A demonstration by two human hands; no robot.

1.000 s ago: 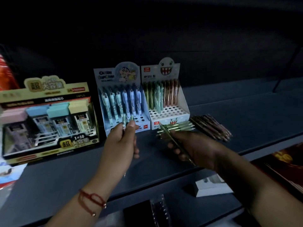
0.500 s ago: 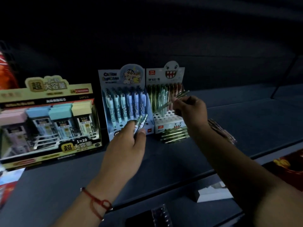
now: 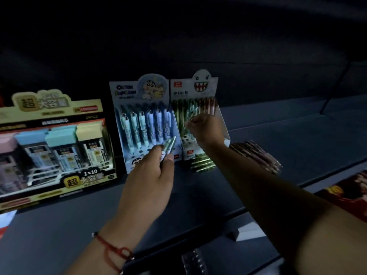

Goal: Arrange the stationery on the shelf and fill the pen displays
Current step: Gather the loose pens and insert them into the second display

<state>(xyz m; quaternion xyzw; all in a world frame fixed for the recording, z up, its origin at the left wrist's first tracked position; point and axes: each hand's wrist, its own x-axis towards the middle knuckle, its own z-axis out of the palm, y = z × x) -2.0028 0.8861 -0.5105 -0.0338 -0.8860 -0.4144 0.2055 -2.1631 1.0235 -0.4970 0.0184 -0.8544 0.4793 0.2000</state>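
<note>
Two pen displays stand side by side on the dark shelf [image 3: 278, 147]. The blue cartoon display [image 3: 139, 92] holds several blue and white pens. The white monster-face display [image 3: 202, 84] holds green and brown pens. My right hand [image 3: 206, 130] pinches a green pen [image 3: 193, 116] over the white display's holes. My left hand [image 3: 147, 187] grips a few green pens [image 3: 169, 144] in front of the blue display. Loose green pens [image 3: 201, 162] lie before the white display. Brown pens [image 3: 256, 153] lie piled to its right.
A large yellow box of pencil-lead cases [image 3: 51, 147] stands at the left of the shelf. A lower shelf edge runs across the bottom, with a white box [image 3: 248, 231] beneath. Red packaging [image 3: 349, 193] shows at the lower right.
My right hand picked a green pen off the loose pile and carried it up to the white display. My left hand rose slightly with its pens.
</note>
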